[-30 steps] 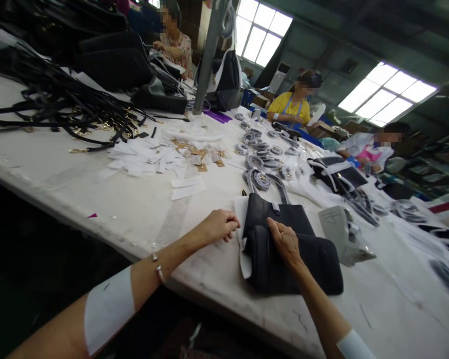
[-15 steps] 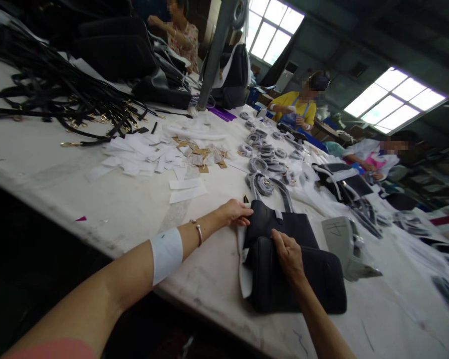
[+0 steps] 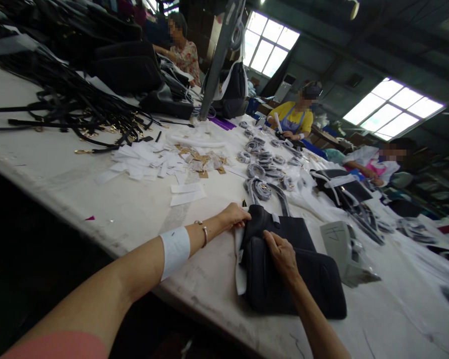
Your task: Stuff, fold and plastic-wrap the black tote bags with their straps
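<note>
Bag [image 3: 307, 281], black, one: on table [image 3: 134, 214], near its edge; contents hidden. White sheet [image 3: 240, 280]: along the bag's left side. Left hand [image 3: 237, 215]: fingertips pinching the bag's upper left corner. Right hand [image 3: 283, 255]: laid on the front; whether it grips, cannot tell. Pale casing [image 3: 336, 244], ink-marked: right of bag.

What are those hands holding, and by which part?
A black bag: the left hand pinches its upper left corner; the right hand grips the front section's top edge.
</note>
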The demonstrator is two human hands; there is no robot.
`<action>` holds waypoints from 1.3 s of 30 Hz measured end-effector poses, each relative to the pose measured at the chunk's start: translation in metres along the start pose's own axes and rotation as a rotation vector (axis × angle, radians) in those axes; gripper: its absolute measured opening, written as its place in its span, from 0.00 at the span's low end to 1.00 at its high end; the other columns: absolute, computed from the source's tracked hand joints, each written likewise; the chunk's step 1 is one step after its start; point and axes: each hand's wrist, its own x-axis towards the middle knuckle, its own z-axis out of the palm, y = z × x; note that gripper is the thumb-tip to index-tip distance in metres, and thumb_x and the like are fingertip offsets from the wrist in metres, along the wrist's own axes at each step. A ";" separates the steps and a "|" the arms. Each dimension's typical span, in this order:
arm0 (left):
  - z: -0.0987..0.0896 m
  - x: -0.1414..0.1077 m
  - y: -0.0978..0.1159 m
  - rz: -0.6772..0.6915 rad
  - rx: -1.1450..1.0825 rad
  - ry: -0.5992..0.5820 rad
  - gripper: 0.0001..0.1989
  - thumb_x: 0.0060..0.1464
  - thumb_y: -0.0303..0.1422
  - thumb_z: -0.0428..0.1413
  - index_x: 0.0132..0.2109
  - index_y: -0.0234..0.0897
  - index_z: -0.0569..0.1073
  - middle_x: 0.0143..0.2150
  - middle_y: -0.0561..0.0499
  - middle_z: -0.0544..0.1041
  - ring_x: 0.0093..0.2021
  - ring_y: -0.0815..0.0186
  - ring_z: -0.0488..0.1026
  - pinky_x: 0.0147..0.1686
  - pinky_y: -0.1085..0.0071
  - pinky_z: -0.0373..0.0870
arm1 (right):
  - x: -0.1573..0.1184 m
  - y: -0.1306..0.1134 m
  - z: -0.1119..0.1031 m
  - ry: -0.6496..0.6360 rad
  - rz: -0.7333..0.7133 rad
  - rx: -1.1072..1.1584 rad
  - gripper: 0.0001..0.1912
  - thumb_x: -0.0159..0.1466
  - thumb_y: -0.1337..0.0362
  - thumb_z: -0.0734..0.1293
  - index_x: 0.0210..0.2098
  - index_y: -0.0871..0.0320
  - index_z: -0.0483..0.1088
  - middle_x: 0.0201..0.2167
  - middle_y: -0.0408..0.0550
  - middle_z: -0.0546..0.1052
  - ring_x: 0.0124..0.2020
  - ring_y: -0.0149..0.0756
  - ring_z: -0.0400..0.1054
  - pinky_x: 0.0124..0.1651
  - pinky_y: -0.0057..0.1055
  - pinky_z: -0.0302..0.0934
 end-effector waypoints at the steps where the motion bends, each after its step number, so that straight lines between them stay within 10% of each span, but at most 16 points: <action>1: 0.004 -0.004 0.000 0.031 0.039 0.043 0.04 0.47 0.28 0.57 0.27 0.32 0.71 0.15 0.57 0.66 0.17 0.72 0.66 0.19 0.78 0.62 | 0.002 -0.004 0.001 -0.016 -0.004 0.049 0.25 0.61 0.41 0.59 0.23 0.54 0.71 0.23 0.44 0.74 0.28 0.39 0.66 0.34 0.31 0.56; 8: 0.034 -0.047 -0.006 0.343 0.331 0.359 0.09 0.55 0.31 0.51 0.42 0.37 0.73 0.38 0.48 0.77 0.40 0.62 0.74 0.43 0.67 0.69 | 0.014 -0.029 0.010 0.148 0.072 0.450 0.21 0.57 0.45 0.66 0.37 0.57 0.71 0.31 0.46 0.75 0.33 0.40 0.69 0.37 0.33 0.62; 16: 0.066 -0.095 -0.027 0.716 0.740 0.374 0.18 0.56 0.26 0.49 0.53 0.30 0.69 0.46 0.42 0.75 0.48 0.55 0.70 0.50 0.60 0.69 | 0.014 -0.030 -0.001 0.121 0.115 0.285 0.21 0.54 0.43 0.67 0.26 0.56 0.66 0.20 0.40 0.67 0.25 0.35 0.62 0.30 0.31 0.57; 22: 0.035 -0.104 -0.039 0.928 0.487 0.223 0.12 0.62 0.29 0.47 0.48 0.36 0.72 0.41 0.47 0.76 0.41 0.64 0.72 0.44 0.68 0.71 | -0.009 -0.023 0.005 0.212 0.023 0.326 0.18 0.60 0.49 0.65 0.24 0.56 0.62 0.20 0.38 0.61 0.24 0.31 0.56 0.28 0.27 0.54; 26: -0.001 -0.097 -0.034 0.730 0.156 0.394 0.08 0.59 0.33 0.53 0.44 0.38 0.71 0.41 0.49 0.74 0.41 0.66 0.72 0.40 0.70 0.70 | -0.021 -0.021 0.007 0.269 -0.050 0.322 0.15 0.63 0.54 0.64 0.25 0.56 0.62 0.20 0.37 0.60 0.23 0.29 0.55 0.26 0.26 0.53; 28: -0.008 -0.095 -0.028 0.642 0.112 0.299 0.08 0.58 0.34 0.55 0.44 0.37 0.72 0.40 0.50 0.75 0.40 0.66 0.73 0.38 0.71 0.70 | -0.024 -0.021 0.006 0.274 -0.060 0.326 0.14 0.64 0.55 0.64 0.26 0.56 0.64 0.21 0.38 0.62 0.22 0.29 0.56 0.26 0.25 0.54; 32: 0.004 -0.103 -0.026 0.819 0.292 0.141 0.07 0.61 0.33 0.52 0.40 0.37 0.73 0.35 0.51 0.75 0.36 0.67 0.72 0.38 0.72 0.69 | -0.025 -0.021 0.003 0.268 -0.058 0.347 0.11 0.64 0.57 0.64 0.29 0.57 0.68 0.22 0.39 0.66 0.24 0.30 0.59 0.27 0.25 0.56; 39: 0.035 -0.121 -0.039 1.199 0.729 0.214 0.12 0.60 0.25 0.50 0.51 0.32 0.68 0.38 0.48 0.75 0.38 0.63 0.70 0.40 0.66 0.70 | -0.027 -0.017 0.002 0.241 -0.013 0.438 0.10 0.63 0.58 0.63 0.30 0.57 0.68 0.21 0.39 0.67 0.21 0.29 0.58 0.22 0.23 0.56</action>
